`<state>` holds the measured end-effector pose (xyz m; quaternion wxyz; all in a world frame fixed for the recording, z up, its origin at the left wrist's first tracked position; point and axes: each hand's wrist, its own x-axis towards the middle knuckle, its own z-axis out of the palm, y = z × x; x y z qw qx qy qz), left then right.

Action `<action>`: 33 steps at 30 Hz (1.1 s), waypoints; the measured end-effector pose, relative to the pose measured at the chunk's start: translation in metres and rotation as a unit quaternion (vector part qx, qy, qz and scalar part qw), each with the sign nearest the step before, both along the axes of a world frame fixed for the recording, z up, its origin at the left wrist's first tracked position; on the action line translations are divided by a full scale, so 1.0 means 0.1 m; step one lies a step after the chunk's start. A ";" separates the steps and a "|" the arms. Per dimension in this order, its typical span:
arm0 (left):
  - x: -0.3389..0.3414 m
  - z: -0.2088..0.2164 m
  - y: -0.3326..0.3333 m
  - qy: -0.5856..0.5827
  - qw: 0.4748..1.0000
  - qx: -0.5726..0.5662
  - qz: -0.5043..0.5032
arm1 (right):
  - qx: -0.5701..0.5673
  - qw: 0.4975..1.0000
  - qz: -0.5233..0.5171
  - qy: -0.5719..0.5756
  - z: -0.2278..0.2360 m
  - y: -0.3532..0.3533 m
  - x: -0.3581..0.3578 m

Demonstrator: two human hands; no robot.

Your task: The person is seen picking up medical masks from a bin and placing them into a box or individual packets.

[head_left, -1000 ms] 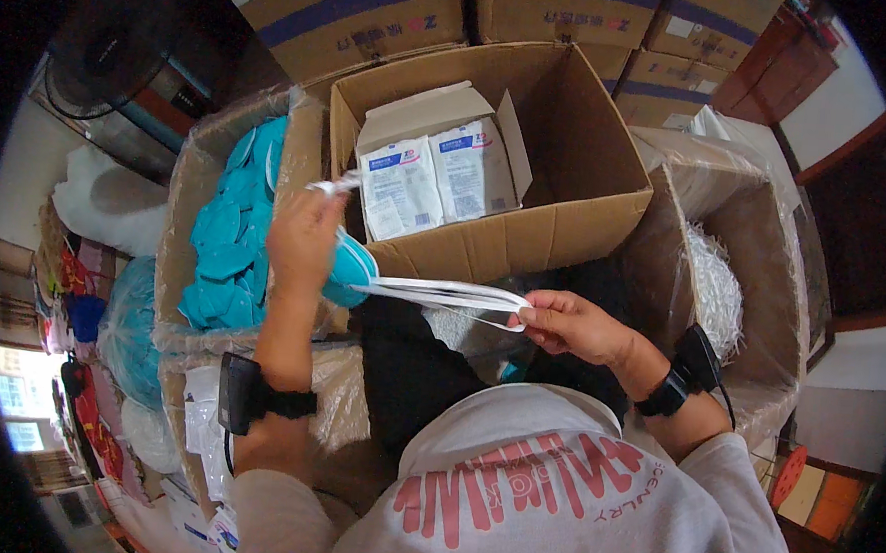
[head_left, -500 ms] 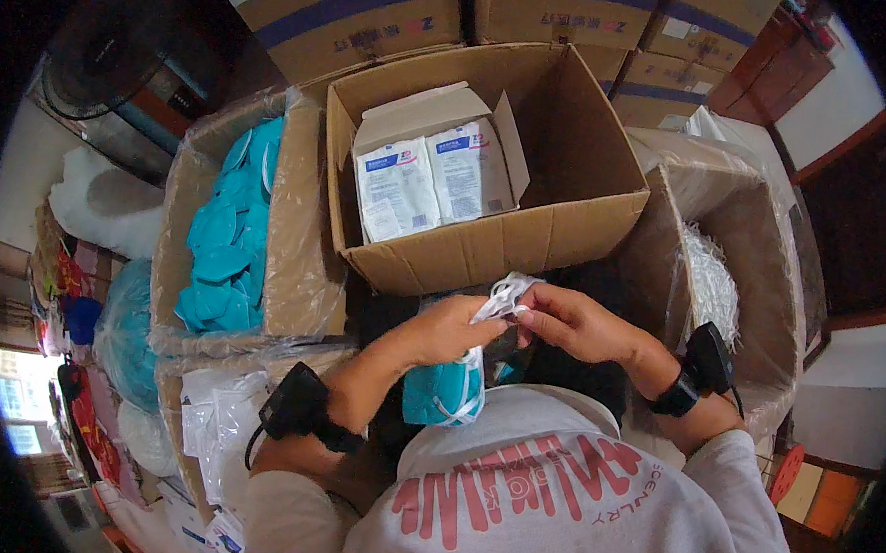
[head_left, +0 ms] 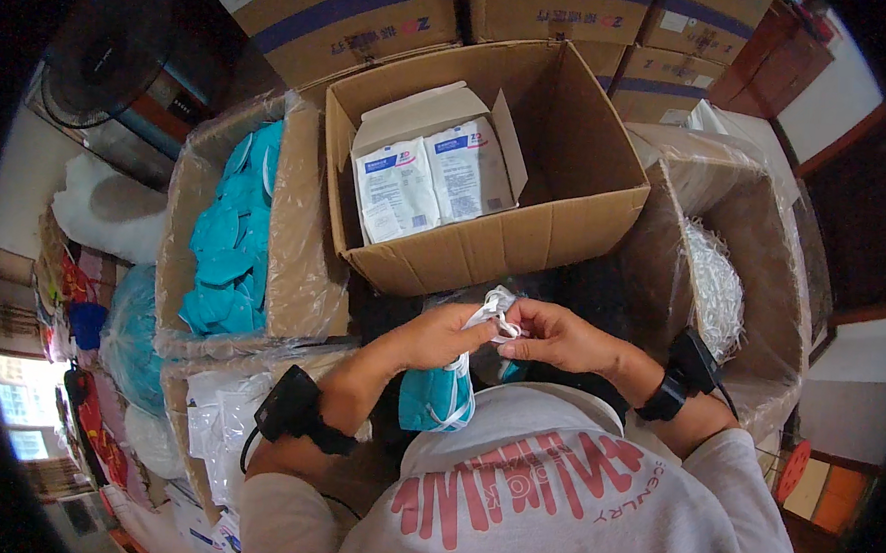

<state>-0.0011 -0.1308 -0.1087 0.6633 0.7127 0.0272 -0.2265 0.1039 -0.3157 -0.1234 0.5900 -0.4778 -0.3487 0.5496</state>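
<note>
In front of my chest, my left hand [head_left: 438, 336] is closed on a bunch of white straps [head_left: 499, 305]. A teal face mask [head_left: 430, 400] hangs below that hand, with white straps looped over its side. From the right, my right hand [head_left: 568, 339] pinches the same bunch between thumb and fingers, its fingertips close to the left hand's. How the straps run between the fingers is partly hidden. Whether more than one mask hangs there I cannot tell.
An open carton [head_left: 494, 259] ahead holds a smaller box of white packets [head_left: 397, 189]. Teal mask pieces [head_left: 230, 235] fill a plastic-lined box at left; white strands [head_left: 713, 291] lie in another at right. White packets in clear plastic [head_left: 220, 430] sit front left. Sealed cartons [head_left: 361, 22] stand behind.
Both hands have come slightly lower and nearer to my body with the straps. My right fingers have shifted on the bunch, and the mask hangs a little further left.
</note>
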 end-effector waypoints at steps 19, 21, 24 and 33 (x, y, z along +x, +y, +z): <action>-0.05 -0.02 -0.03 -0.004 0.996 0.035 0.085 | -0.064 0.978 -0.091 -0.178 0.25 0.07 -0.06; -0.06 -0.03 -0.04 -0.009 0.996 0.040 0.078 | -0.082 0.980 -0.088 -0.162 0.18 0.09 -0.05; -0.05 -0.03 -0.03 -0.003 0.997 0.027 0.074 | -0.061 0.992 -0.080 -0.081 0.06 0.10 -0.04; -0.09 -0.15 0.03 0.005 0.992 0.117 0.045 | -0.088 0.983 -0.101 0.127 0.15 0.02 0.07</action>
